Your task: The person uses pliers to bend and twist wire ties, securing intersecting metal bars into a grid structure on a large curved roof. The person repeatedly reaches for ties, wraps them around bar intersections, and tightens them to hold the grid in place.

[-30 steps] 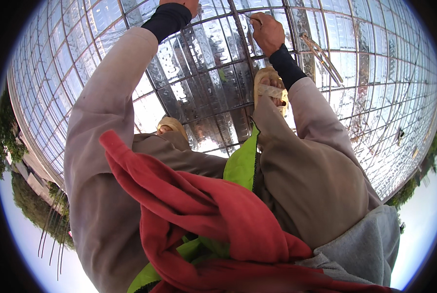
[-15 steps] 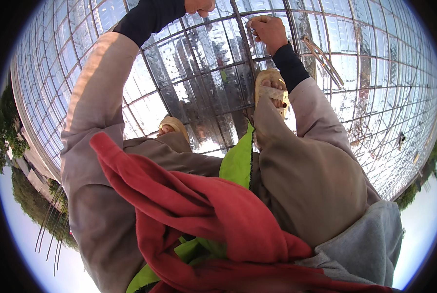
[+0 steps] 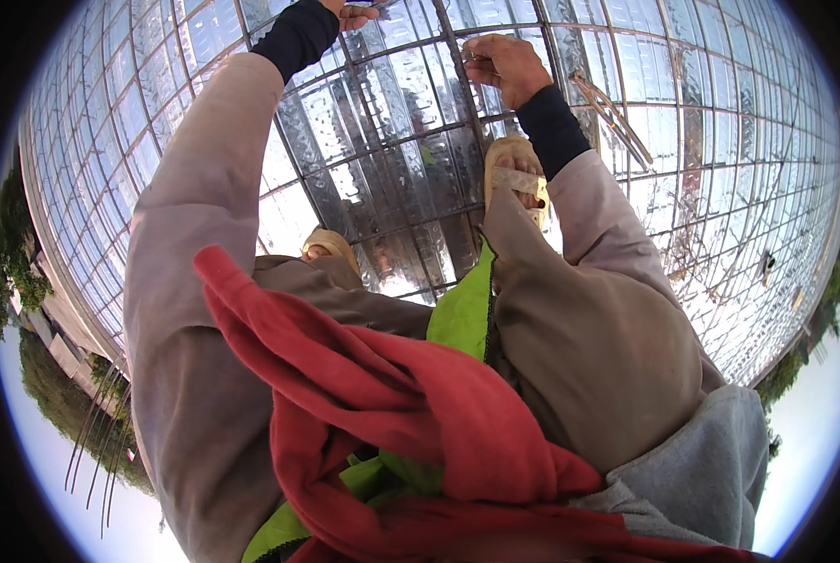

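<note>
Far left: trees [image 3: 26,272] and a low building edge [image 3: 59,338] sat past the rim of the rebar grid [image 3: 363,169], which lay over shiny plastic sheeting [image 3: 739,188] (glare across most of it). Left hand [image 3: 349,11] was at the top edge, mostly cut off by the frame; fingers looked curled down toward the grid, can't tell if they gripped anything. Left foot in a tan sandal [image 3: 331,249] stood on the bars just below centre. Red cloth [image 3: 392,413] and a lime-green vest [image 3: 462,314] hung in the foreground. Right foot's sandal [image 3: 518,178] rested on a bar, directly below the right hand [image 3: 504,66]. Right hand's fingers were pinched closed at a bar crossing; whatever they held was too small to make out. A few loose wooden sticks [image 3: 612,113] lay on the grid, near the right forearm.
</note>
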Motion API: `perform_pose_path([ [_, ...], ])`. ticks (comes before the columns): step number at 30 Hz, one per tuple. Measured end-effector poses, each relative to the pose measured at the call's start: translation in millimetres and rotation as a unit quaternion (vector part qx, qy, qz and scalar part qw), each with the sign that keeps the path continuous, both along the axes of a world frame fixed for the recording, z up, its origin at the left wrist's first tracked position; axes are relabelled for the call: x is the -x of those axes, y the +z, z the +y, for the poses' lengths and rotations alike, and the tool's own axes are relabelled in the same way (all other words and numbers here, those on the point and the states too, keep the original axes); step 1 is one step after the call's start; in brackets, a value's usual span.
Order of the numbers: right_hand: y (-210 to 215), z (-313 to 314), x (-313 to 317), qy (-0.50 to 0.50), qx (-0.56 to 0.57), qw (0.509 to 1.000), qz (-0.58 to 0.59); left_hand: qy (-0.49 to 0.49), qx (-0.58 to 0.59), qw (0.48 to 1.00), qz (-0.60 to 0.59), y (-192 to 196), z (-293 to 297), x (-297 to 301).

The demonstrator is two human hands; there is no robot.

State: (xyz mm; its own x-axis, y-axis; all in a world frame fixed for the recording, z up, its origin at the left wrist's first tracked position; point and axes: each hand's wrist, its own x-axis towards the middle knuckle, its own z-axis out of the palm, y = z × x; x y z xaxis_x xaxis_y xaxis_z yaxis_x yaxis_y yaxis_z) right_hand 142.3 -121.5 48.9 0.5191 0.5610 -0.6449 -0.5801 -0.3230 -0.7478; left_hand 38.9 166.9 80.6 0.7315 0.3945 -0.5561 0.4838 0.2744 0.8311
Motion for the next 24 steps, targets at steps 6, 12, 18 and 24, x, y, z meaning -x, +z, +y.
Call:
perform_pose_path([
  [6,-5.4,7.3,7.9,-0.03,-0.055,0.994,0.089,-0.259,-0.38,0.886,-0.061,-70.0,-54.0,18.3],
  [12,-12.6,-5.8,-1.4,0.012,-0.056,0.993,0.103,-0.39,-0.614,0.686,-0.016,-67.4,-79.1,-16.1],
  [18,-25.9,-27.4,-19.4,0.065,0.063,0.995,-0.035,-0.368,-0.585,0.721,0.053,-69.6,-72.7,-23.3],
  [24,-22.9,3.7,-8.1,0.103,0.009,0.982,-0.161,-0.405,-0.671,0.615,0.088,-75.5,-52.6,-21.5],
])
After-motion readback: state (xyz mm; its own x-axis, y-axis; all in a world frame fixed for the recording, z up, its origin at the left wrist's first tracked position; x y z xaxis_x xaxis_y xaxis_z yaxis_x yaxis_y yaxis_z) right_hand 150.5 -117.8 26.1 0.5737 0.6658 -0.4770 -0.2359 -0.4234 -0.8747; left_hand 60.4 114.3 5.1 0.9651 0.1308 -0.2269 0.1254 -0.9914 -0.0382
